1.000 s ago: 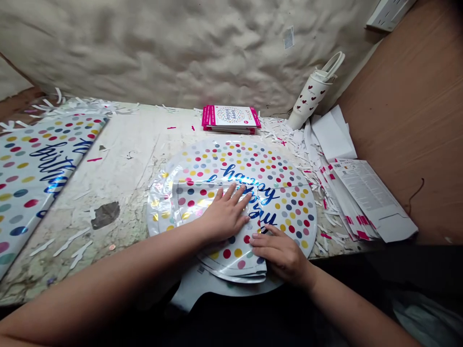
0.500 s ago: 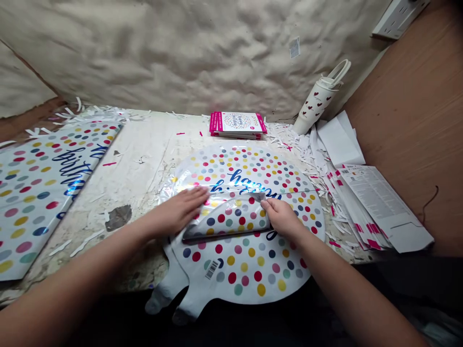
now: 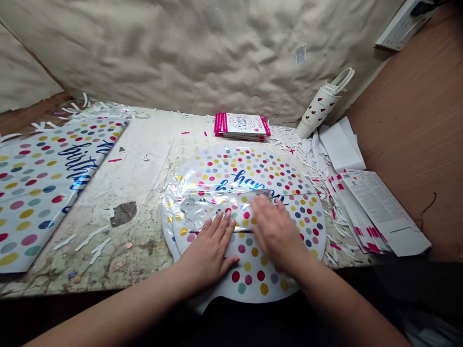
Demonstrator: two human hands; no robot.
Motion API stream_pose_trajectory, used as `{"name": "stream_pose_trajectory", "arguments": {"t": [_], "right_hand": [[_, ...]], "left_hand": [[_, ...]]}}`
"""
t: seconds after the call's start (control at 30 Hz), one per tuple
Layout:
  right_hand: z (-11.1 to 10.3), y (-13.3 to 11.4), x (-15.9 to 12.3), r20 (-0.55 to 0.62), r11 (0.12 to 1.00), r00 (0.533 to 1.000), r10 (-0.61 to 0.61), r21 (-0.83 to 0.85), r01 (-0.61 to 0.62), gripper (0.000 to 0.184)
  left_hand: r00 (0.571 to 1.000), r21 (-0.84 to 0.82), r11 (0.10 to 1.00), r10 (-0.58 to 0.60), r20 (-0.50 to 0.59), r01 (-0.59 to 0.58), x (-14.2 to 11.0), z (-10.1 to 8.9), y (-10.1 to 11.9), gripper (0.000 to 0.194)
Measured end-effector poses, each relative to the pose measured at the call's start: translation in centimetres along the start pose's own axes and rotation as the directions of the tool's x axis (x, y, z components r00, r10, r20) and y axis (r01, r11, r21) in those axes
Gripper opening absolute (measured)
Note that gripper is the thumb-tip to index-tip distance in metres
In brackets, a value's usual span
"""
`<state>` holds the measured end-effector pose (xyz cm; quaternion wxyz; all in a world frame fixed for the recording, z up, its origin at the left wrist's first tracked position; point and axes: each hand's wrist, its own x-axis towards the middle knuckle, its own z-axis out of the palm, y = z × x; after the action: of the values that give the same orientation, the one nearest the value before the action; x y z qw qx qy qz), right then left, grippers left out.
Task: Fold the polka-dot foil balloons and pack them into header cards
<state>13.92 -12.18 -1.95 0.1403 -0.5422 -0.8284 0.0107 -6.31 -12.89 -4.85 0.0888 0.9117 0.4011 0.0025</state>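
- The left grip (image 3: 208, 258) lies flat and palm down, its fingers spread apart and clamped on nothing, pressing on a round foil balloon (image 3: 249, 168) printed with coloured polka dots and blue "happy birthday" lettering.
- The right grip (image 3: 277, 236) is blurred with motion over the balloon's middle. I cannot tell whether its fingers are apart or together, and no clamped thing shows.
- The balloon lies flat towards the near edge of the worn, white-painted tabletop (image 3: 144, 193).
- A shiny folded band of dotted foil (image 3: 220, 212) lies across the lettering, just beyond the left grip and under the right. Its near side has a sharp, dark crease. I cannot tell whether it belongs to the same balloon.
- To the left lies a long polka-dot foil sheet (image 3: 43, 193) with blue "birthday" lettering.
- At the far edge sit a pink-edged stack of printed cards (image 3: 241, 126) and a white heart-patterned tumbler (image 3: 320, 108).
- To the right lie white paper offcuts (image 3: 300, 144) and a pile of printed white card sheets (image 3: 376, 212).
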Motion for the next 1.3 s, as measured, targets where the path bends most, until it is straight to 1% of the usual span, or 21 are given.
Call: {"name": "stream_pose_trajectory", "arguments": {"t": [0.07,0.13,0.23,0.33,0.4,0.43,0.47,0.53,0.6,0.63,0.67,0.73,0.8,0.87,0.93,1.0,1.07,1.1,1.2,1.23,1.3], "right_hand": [[0.7,-0.2,-0.7,0.055,0.973,0.974,-0.218,-0.067,0.222,0.043],[1.2,0.4,-0.9,0.083,0.962,0.969,-0.232,-0.128,0.241,0.039],[0.7,1.3,-1.3,-0.018,0.95,0.961,-0.275,-0.159,0.269,0.033],[-0.5,0.4,-2.7,-0.181,0.851,0.832,-0.524,-0.136,0.507,0.025],[-0.7,-0.3,-4.1,-0.29,0.804,0.756,-0.586,-0.1,0.585,0.027],[-0.5,-0.4,-4.8,-0.341,0.839,0.78,-0.525,-0.054,0.542,0.035],[-0.1,-0.2,-5.3,-0.373,0.902,0.841,-0.393,0.023,0.432,0.048],[0.9,0.7,-6.0,-0.327,0.972,0.945,-0.002,0.223,0.079,0.076],[1.7,1.8,-5.9,-0.167,0.924,0.957,0.236,0.344,-0.168,0.095],[1.9,2.3,-5.6,-0.122,0.916,0.965,0.232,0.36,-0.175,0.099],[2.0,2.7,-5.3,-0.119,0.93,0.981,0.152,0.355,-0.101,0.098],[1.8,3.0,-4.4,-0.151,0.937,0.974,-0.166,0.283,0.204,0.085],[1.4,3.2,-3.6,-0.11,0.849,0.875,-0.471,0.212,0.484,0.064],[1.0,3.2,-3.1,-0.007,0.777,0.805,-0.593,0.26,0.574,0.044],[0.7,3.2,-2.7,0.072,0.786,0.841,-0.537,0.404,0.467,0.03],[0.5,3.3,-2.0,0.178,0.8,0.912,-0.37,0.56,0.215,0.023],[0.4,3.5,-0.8,0.309,0.782,0.944,-0.114,0.614,-0.106,0.019],[0.4,3.7,0.0,0.359,0.762,0.933,0.021,0.598,-0.247,0.019],[0.6,4.0,2.5,0.391,0.731,0.866,0.312,0.483,-0.482,0.027],[0.5,3.9,3.1,0.373,0.737,0.857,0.356,0.452,-0.503,0.03],[0.5,3.2,3.9,0.288,0.755,0.859,0.423,0.413,-0.51,0.03]], "left_hand": [[1.0,-0.015,1.0,0.014,-0.004,-0.014,-0.3,-0.3,-0.4,0.07],[1.0,-0.024,1.0,0.012,0.003,-0.012,-0.4,-0.6,-0.3,0.069],[0.999,-0.018,0.999,-0.04,0.025,0.04,0.1,-1.2,0.5,0.072],[0.989,0.039,0.988,-0.149,0.023,0.148,0.9,-1.6,1.2,0.062],[0.983,0.057,0.982,-0.183,0.035,0.181,1.2,-1.7,1.2,0.053],[0.984,0.043,0.984,-0.174,0.046,0.172,1.2,-1.8,1.0,0.052],[0.988,0.016,0.989,-0.148,0.052,0.148,1.2,-1.7,0.7,0.051],[0.997,-0.042,0.997,-0.067,0.035,0.069,0.8,-1.5,0.1,0.054],[1.0,-0.055,0.998,0.017,0.005,-0.017,0.5,-1.1,-0.4,0.054],[0.998,-0.046,0.997,0.056,-0.003,-0.056,0.4,-0.9,-0.5,0.055],[0.996,-0.036,0.995,0.091,-0.007,-0.092,0.3,-0.6,-0.7,0.056],[0.987,-0.023,0.986,0.162,-0.011,-0.162,0.2,-0.2,-0.9,0.057],[0.971,-0.017,0.972,0.233,-0.051,-0.234,-0.2,0.3,-1.2,0.054],[0.949,-0.022,0.956,0.289,-0.128,-0.294,-0.9,0.5,-1.7,0.048],[0.926,-0.083,0.94,0.307,-0.218,-0.331,-1.5,0.2,-2.1,0.04],[0.946,-0.262,0.926,0.206,-0.251,-0.271,-1.7,-0.9,-2.3,0.034],[0.992,-0.524,0.851,-0.044,-0.119,-0.025,-0.8,-2.5,-2.5,0.027],[0.981,-0.643,0.749,-0.193,0.019,0.16,-0.1,-3.3,-2.6,0.024],[0.798,-0.752,0.318,-0.416,0.436,0.577,2.9,-5.0,-3.0,0.025],[0.749,-0.743,0.224,-0.425,0.508,0.631,3.8,-5.2,-3.1,0.025],[0.706,-0.724,0.148,-0.418,0.572,0.674,5.1,-5.1,-3.3,0.024]]}}
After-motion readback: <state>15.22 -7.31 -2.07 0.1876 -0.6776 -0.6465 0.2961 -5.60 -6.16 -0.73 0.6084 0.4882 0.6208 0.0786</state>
